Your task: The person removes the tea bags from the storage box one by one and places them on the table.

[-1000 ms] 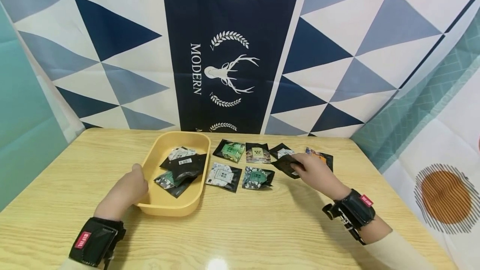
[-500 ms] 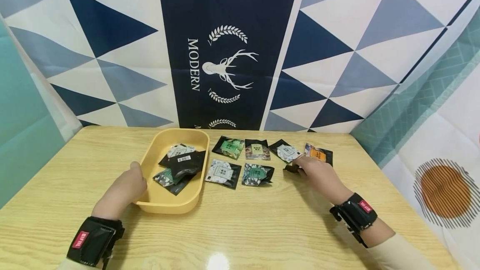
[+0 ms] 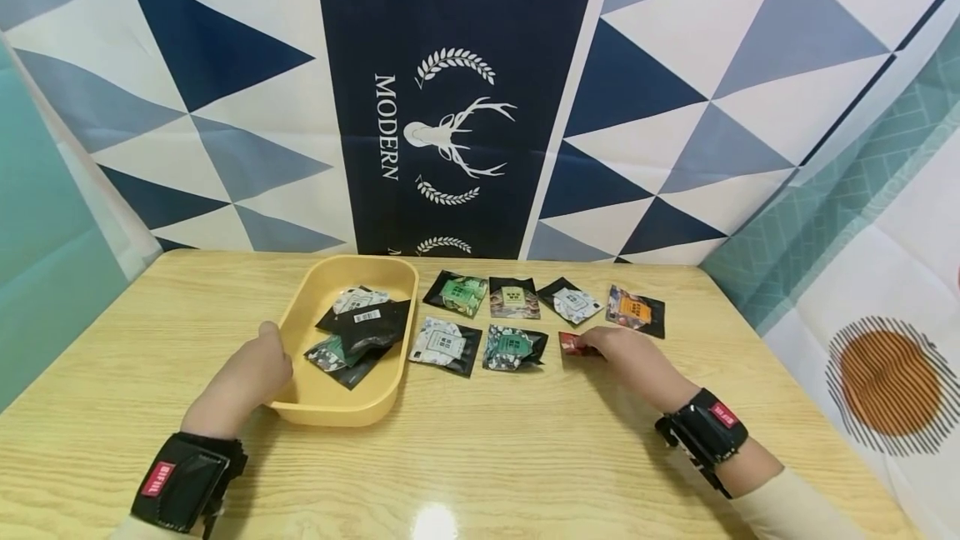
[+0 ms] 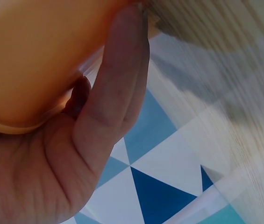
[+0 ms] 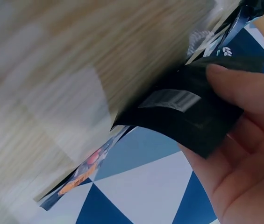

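Observation:
My left hand [image 3: 247, 377] grips the left side of a yellow plastic tub [image 3: 330, 417]; in the left wrist view the fingers [image 4: 115, 79] lie along its wall. Several black sachets with printed labels are heaped in the tub, the top one [image 3: 375, 325] showing a barcode. With my right hand [image 3: 637, 365] I pinch another sachet [image 3: 571, 344] by its edge, low over the table. Its red front shows in the head view, partly covered by my fingers. The right wrist view shows its black back, with a barcode, between thumb [image 5: 234, 84] and fingers.
Two sachets, white-labelled [image 3: 444, 346] and green-labelled [image 3: 514, 347], lie right of the tub. Behind them runs a row: a green sachet [image 3: 459, 293], a brown one [image 3: 514, 298], a white-labelled one [image 3: 573, 302] and an orange one [image 3: 634, 310]. A patterned cloth [image 3: 442, 215] hangs at the table's back edge.
My right hand has lowered its sachet toward the table and turned it so the red front shows. The white-labelled sachet behind it is uncovered. My left hand stays on the tub.

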### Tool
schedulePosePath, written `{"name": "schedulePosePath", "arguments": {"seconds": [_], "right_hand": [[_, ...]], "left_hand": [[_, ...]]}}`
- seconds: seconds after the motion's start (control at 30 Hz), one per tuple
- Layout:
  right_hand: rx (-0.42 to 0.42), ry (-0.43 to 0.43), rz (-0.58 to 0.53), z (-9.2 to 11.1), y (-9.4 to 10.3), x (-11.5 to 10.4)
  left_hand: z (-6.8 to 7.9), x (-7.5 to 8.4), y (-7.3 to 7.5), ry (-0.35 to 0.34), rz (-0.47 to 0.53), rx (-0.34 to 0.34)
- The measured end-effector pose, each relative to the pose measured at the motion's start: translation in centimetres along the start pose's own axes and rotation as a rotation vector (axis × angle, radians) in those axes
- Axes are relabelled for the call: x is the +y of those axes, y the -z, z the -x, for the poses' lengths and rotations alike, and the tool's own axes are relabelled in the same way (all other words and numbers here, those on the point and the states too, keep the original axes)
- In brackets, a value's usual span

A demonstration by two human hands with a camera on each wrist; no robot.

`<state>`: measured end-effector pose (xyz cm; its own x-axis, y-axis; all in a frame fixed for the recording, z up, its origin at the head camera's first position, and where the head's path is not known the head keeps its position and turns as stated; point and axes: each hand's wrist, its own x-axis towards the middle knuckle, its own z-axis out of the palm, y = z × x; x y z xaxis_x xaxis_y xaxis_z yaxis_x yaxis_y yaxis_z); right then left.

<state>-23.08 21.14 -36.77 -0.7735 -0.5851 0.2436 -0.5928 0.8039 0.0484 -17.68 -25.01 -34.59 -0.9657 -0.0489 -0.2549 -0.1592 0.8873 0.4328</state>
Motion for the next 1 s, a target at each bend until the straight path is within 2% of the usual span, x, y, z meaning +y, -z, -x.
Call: {"name": "schedulePosePath", "arguments": {"seconds": [0.17,0.43,0.73,1.0], "right_hand": [[-0.061,0.043,-0.051,0.0,0.5,-0.2],[-0.172,0.058,-0.110,-0.1,1.1,-0.7],[-0.164,0.092,-0.103,-0.2,0.9,-1.0],[-0.124,0.034,-0.048,0.1,1.0,-1.4]], "left_hand": [[0.0,0.0,0.0,-0.002,-0.005,-0.002],[0.0,-0.2,-0.1,-0.023,-0.035,0.019],[0.2,-0.1,0.0,-0.046,-0.061,0.046],[0.1,-0.2,-0.2,-0.059,-0.057,0.049]]}}
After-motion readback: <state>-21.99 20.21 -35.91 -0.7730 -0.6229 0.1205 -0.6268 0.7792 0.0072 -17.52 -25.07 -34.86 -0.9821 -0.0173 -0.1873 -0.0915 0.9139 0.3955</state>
